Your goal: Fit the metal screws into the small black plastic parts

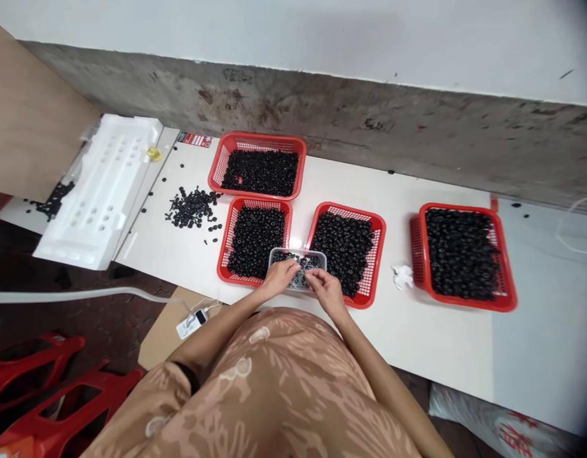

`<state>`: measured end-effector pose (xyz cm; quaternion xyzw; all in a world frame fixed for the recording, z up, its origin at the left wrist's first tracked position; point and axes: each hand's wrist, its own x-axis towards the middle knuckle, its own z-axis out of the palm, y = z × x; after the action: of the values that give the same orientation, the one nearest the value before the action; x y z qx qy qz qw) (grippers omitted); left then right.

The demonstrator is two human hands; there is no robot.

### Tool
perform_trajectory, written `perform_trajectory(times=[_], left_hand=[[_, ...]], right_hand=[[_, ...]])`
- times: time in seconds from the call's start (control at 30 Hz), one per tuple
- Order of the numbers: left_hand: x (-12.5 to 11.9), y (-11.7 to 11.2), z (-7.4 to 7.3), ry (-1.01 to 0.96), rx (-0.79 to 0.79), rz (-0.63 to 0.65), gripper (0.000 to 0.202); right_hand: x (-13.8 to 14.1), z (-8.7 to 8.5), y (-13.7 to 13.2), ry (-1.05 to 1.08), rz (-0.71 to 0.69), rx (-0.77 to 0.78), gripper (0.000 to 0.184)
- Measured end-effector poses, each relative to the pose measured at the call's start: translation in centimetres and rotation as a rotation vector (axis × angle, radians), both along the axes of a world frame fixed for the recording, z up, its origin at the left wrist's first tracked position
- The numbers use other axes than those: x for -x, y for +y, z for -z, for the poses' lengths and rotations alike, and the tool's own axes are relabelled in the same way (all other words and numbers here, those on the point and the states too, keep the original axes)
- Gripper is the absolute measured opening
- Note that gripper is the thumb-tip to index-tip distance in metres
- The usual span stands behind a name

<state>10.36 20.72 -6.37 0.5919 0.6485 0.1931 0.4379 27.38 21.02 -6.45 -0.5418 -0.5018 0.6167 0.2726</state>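
Observation:
Both hands meet over a small clear plastic box [273,253] that holds small dark and clear parts. My left hand [280,276] is closed with its fingertips pinched at the middle of the box. Facing it from the right, my right hand [324,286] is pinched too, its fingertips close to the left ones. What sits between the fingers is too small to make out. A red basket [221,270] of black ring-like parts stands left of the box. Another red basket [379,254] with similar black parts stands on the right, beside my right hand.
A third red basket [300,166] of black parts stands at the back, near a loose black pile [193,207]. A fourth red basket [417,254] is far right, by a crumpled tissue [402,277]. White foam [95,203] lies left; red stools [78,407] stand below.

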Motion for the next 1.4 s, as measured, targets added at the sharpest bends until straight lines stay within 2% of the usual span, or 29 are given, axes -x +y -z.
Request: perform_trajectory(times=[0.07,0.13,0.2,0.27,0.4,0.57,0.87,1.07,1.13,1.33,1.4], left_hand=[[-0.3,1.7,0.4,0.238,-0.109,0.134,0.03],[-0.8,3.3,1.0,0.401,-0.134,0.328,0.032],[-1.3,4.4,1.7,0.487,-0.123,0.479,0.032],[-1.7,5.0,2.2,0.503,-0.112,0.539,0.03],[-2.1,5.0,2.8,0.448,-0.1,0.467,0.028],[-2.5,4.9,3.0,0.442,-0.079,0.419,0.028],[-3.0,4.2,2.1,0.478,-0.08,0.391,0.024],[-2.5,3.2,1.7,0.454,-0.185,0.37,0.022],[-1.4,2.6,1.3,0.44,-0.212,0.277,0.024],[4.3,-0.2,-0.3,0.445,-0.298,-0.168,0.027],[5.6,-1.4,-0.5,0.457,-0.304,-0.223,0.026]], right_hand=[[-1.0,-0.3,0.1,-0.002,0.048,0.016,0.037],[-1.9,-0.7,-0.2,0.005,0.074,0.037,0.038],[-2.7,-1.0,-0.8,0.001,0.09,0.048,0.039],[-3.3,-1.2,-1.6,-0.015,0.101,0.045,0.04],[-3.5,-1.0,-2.7,-0.041,0.099,0.045,0.044],[-3.1,-0.3,-2.8,-0.026,0.091,0.057,0.047],[-2.8,0.0,-2.6,-0.003,0.083,0.031,0.041],[-2.9,-0.1,-2.8,-0.032,0.09,0.037,0.047],[-3.0,-0.2,-2.9,-0.037,0.092,0.036,0.047],[-3.1,-0.1,-3.1,-0.055,0.108,0.039,0.046],[-2.9,0.2,-3.0,-0.062,0.093,0.022,0.047]])
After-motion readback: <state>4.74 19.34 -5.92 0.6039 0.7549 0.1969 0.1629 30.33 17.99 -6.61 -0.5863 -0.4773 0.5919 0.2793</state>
